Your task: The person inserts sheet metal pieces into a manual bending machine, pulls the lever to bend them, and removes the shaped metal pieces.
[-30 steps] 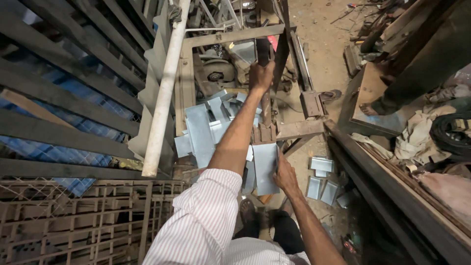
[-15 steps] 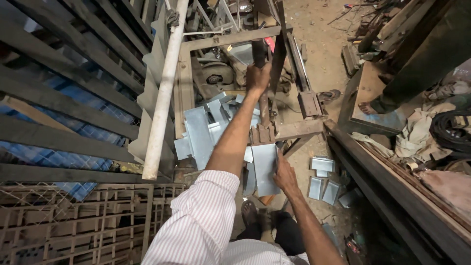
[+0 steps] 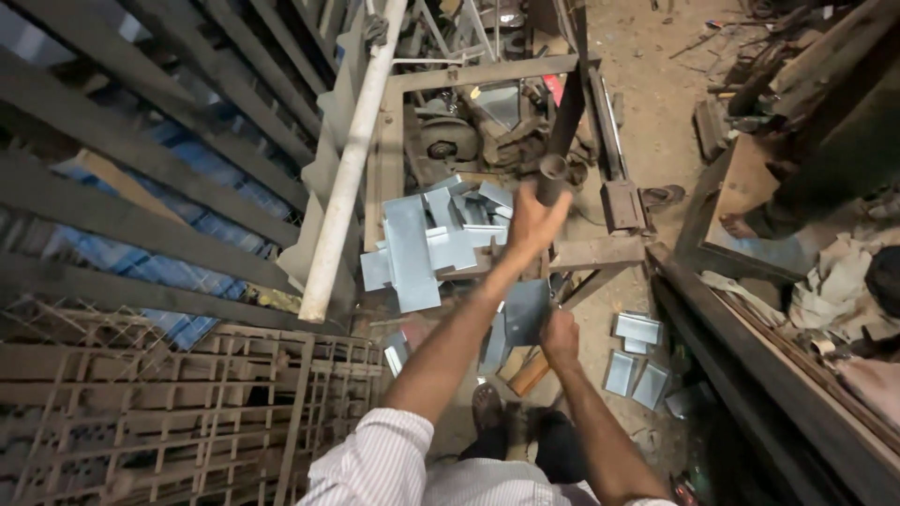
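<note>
Lever handle (image 3: 553, 178), a dark tube slanting up from the press frame (image 3: 600, 253), sits wrapped in the left hand (image 3: 530, 225), fingers curled tight around its lower end. Just below the frame's near edge, the right hand (image 3: 561, 335) pinches a grey sheet-metal piece (image 3: 525, 311) by its right side (thumb on top). Cut metal blanks (image 3: 427, 244) lie heaped against the frame's left edge, beside a leaning white pipe (image 3: 352, 159).
</note>
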